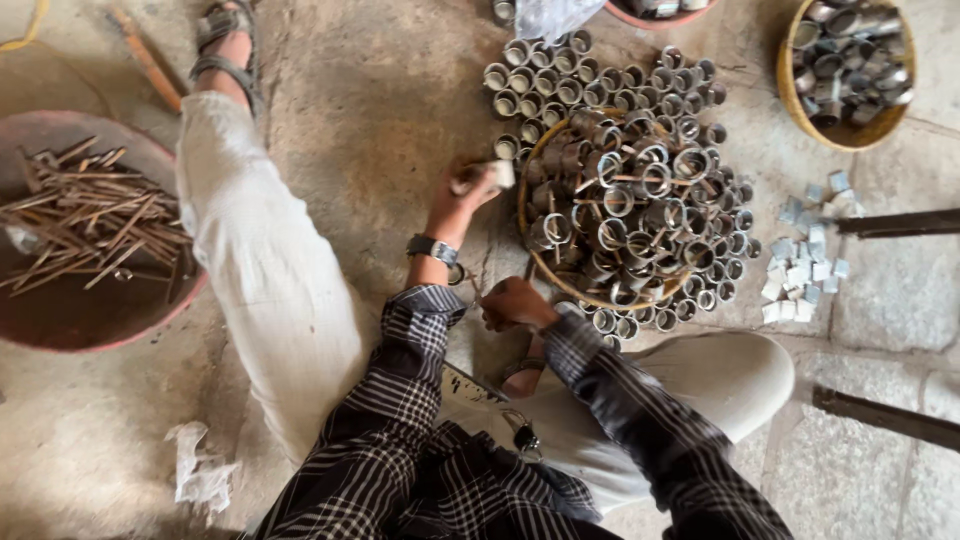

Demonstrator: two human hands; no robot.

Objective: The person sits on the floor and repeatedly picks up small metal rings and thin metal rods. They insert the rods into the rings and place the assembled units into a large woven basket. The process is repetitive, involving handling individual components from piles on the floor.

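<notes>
Down on the stone floor [380, 110] we go — the left hand [462, 195], wristwatch [432, 248] on it, is raised at the near-left rim of the shallow basket [527, 232], its grip pinched around a small pale metal ring [497, 174]. That ring sits right at the fingertips, touching them, just left of the heap of metal rings [630, 205] piled in the basket with thin sticks poking through. The right hand [512, 303] is low and near, by the basket's near edge; its grip is curled in on itself, and I cannot tell whether anything is inside.

To handle this well, I'd judge the pinch should stay on the ring's outer wall with the opening clear, and the wrist should stay above the rim so the pile is not knocked.

More rings stand in neat upright rows on the floor beyond the basket [560, 75]. Far right, a yellow bowl [786, 90] holds darker ones, and small pale square pieces [805, 265] lie scattered right of the basket. Far left — a reddish pan [60, 320] of rusty rods [95, 225].
</notes>
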